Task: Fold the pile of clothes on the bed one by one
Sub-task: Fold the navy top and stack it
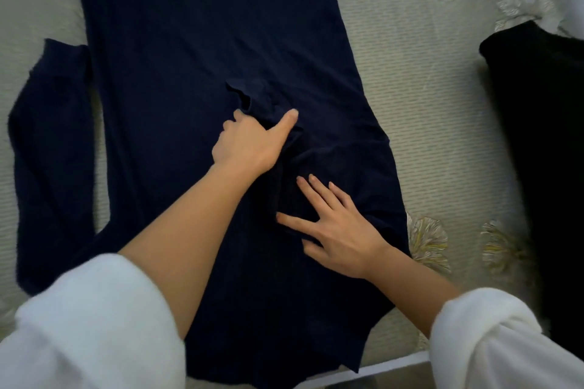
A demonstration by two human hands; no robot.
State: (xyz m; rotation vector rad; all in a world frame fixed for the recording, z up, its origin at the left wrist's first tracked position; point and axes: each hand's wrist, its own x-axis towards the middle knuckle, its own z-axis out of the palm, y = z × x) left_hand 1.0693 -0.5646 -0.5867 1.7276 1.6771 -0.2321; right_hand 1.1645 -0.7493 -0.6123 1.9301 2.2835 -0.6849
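Left hand (252, 142) gripping sleeve fold of navy top (205, 41); right hand (335, 227) flat, fingers (320, 193) straight, pressing. I'd fear tug bunching fold.

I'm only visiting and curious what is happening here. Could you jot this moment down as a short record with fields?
Surface: bedspread, pale with flower prints
Being folded: navy garment, spread out, one sleeve lying off to the left
Left hand: grips a bunched fold of the navy garment near its middle
Right hand: fingers straight and spread, pressing the cloth flat
Set aside: black garment at the right edge
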